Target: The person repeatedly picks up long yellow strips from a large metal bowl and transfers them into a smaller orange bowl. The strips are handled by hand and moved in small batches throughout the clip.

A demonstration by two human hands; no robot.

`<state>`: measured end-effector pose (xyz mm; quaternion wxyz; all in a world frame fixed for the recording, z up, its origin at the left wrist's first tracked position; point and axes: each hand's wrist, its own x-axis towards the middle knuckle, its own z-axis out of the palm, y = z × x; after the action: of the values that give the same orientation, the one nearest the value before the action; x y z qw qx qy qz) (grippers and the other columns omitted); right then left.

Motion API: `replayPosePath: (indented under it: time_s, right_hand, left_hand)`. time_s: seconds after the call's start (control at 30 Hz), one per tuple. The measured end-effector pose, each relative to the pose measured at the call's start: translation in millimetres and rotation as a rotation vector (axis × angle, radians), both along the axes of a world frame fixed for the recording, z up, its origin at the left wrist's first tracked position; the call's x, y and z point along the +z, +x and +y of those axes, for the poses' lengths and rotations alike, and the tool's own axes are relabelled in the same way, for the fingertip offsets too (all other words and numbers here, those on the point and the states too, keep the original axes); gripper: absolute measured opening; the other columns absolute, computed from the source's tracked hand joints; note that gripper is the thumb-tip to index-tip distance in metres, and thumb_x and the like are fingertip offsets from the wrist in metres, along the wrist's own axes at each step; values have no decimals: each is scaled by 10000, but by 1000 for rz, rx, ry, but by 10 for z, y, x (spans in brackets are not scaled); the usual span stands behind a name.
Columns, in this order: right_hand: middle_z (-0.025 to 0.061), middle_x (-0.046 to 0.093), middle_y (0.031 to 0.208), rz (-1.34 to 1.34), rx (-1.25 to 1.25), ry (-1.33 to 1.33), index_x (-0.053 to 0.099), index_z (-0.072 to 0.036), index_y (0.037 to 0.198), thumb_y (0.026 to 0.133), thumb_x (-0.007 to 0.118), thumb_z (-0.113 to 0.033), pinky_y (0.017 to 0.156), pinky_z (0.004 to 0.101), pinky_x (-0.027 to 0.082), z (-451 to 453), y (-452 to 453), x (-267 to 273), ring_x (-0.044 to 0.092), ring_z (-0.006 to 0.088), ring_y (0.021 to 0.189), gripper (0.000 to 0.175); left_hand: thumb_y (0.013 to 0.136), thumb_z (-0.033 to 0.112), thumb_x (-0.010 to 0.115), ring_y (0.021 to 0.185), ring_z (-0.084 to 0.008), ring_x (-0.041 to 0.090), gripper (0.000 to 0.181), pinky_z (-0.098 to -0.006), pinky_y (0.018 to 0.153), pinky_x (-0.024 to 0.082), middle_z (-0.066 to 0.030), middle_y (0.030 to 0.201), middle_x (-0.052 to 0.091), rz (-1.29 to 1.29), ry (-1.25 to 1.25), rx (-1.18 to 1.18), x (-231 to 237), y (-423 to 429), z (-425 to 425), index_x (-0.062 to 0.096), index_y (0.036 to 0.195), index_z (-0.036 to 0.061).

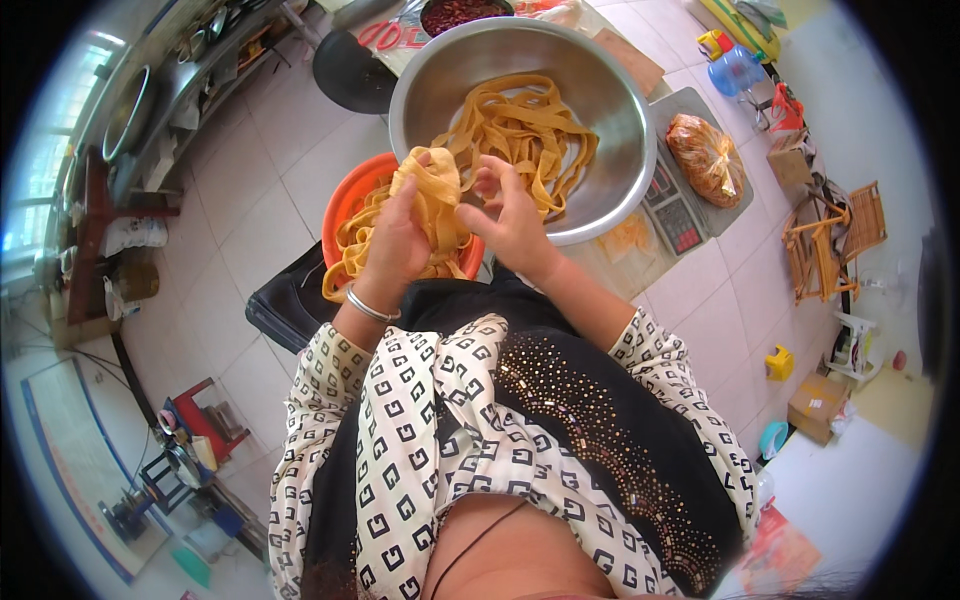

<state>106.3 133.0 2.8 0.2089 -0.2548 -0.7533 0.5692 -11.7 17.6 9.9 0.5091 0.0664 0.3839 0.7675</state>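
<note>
My left hand [401,232], with a silver bangle at the wrist, holds a folded bundle of yellow tofu-skin-like strips [429,178] above an orange plastic basin [330,225]. More such strips lie heaped in that basin, some hanging over its rim. My right hand [502,210] is just right of the bundle, thumb and fingers apart, near the lip of a large stainless steel bowl [615,97]. Long loose yellow strips [525,135] lie in the bowl, and some run from it towards the bundle. Whether my right fingers touch a strip cannot be told.
Right of the bowl, a tied plastic bag of reddish food [705,160] lies on a digital scale [679,217]. A dark red bowl of food [461,13] and a black pan [352,71] are beyond. A black case or seat [289,300] is at the left, a bamboo chair [832,240] far right.
</note>
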Motion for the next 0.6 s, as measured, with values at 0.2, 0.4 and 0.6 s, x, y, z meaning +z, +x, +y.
replayPosePath:
  time_s: [0.2,0.4,0.6]
  right_hand:
    - [135,582,937,0,114,229,587,-15,1022,811,622,-135,775,371,463,11,38,-199,569,321,897,246]
    - [49,568,736,301,-70,-1286,552,-45,814,921,487,-136,741,370,505,57,113,-188,562,168,677,154]
    - [-47,291,545,592,70,-1386,487,-72,786,911,544,-170,483,247,317,956,538,-221,309,81,467,169]
  left_hand:
    - [931,110,512,1068,-137,565,423,-289,888,474,-70,1218,536,185,-125,-269,-14,252,-39,401,1330,22]
    - [882,104,542,795,-132,608,278,-297,771,493,-63,905,622,5,-115,-241,-268,86,-231,530,1140,1]
    - [854,120,571,463,-61,350,150,-276,578,403,71,531,365,-349,73,21,-417,-474,-748,613,977,44]
